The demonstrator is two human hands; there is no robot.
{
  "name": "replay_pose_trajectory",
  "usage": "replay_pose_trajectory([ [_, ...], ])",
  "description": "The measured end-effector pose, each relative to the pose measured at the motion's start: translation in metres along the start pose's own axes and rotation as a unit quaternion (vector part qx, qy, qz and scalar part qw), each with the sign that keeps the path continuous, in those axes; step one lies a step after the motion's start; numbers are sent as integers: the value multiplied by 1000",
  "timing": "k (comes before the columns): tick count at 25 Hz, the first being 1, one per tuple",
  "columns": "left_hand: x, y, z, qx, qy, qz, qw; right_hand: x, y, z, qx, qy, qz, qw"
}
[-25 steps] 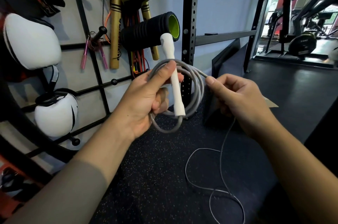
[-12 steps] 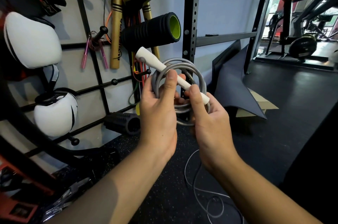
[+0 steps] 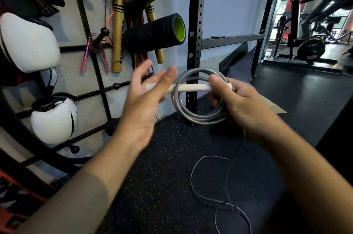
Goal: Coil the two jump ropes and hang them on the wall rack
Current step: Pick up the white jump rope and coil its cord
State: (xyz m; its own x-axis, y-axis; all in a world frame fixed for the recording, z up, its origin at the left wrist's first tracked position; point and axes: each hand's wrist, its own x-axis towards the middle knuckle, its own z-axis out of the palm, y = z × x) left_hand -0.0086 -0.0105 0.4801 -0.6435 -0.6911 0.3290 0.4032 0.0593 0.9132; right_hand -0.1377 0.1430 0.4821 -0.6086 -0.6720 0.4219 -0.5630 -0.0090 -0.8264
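A grey jump rope is wound into a coil [image 3: 198, 117] in front of me. Its white handle [image 3: 191, 87] lies level across the coil's upper part. My right hand [image 3: 242, 104] grips the coil's right side together with the handle's right end. My left hand [image 3: 141, 100] is blurred, its thumb pressed on the handle's left end and its other fingers spread. The rest of the grey rope [image 3: 215, 201] trails from my right hand down to loose loops on the floor. A pink-handled jump rope [image 3: 95, 50] hangs from a peg of the black wall rack [image 3: 103, 90] at the left.
The rack also holds white boxing gloves [image 3: 28, 42], gold sticks [image 3: 117, 39], a black and green foam roller [image 3: 154, 35] and free pegs [image 3: 116, 86]. A black perforated upright [image 3: 194, 42] stands behind the coil. Gym machines [image 3: 309, 46] are at the far right. The floor is dark rubber.
The coil has passed from my left hand to my right. The handle has turned from slanted to level, and my left hand has slid out to its left end with fingers spreading.
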Motion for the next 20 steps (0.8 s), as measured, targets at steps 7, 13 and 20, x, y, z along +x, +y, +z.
replay_pose_trajectory([
  [7, -7, 27, -7, 442, -273, 17, 854, -6, -3, 10, -195, -195, -80, 958],
  [13, -3, 16, -7, 417, -301, -83, 854, -6, -9, 10, -213, -86, -116, 966],
  [20, -6, 8, -8, 344, -356, -51, 867, -5, -2, 5, -202, -60, -109, 972],
])
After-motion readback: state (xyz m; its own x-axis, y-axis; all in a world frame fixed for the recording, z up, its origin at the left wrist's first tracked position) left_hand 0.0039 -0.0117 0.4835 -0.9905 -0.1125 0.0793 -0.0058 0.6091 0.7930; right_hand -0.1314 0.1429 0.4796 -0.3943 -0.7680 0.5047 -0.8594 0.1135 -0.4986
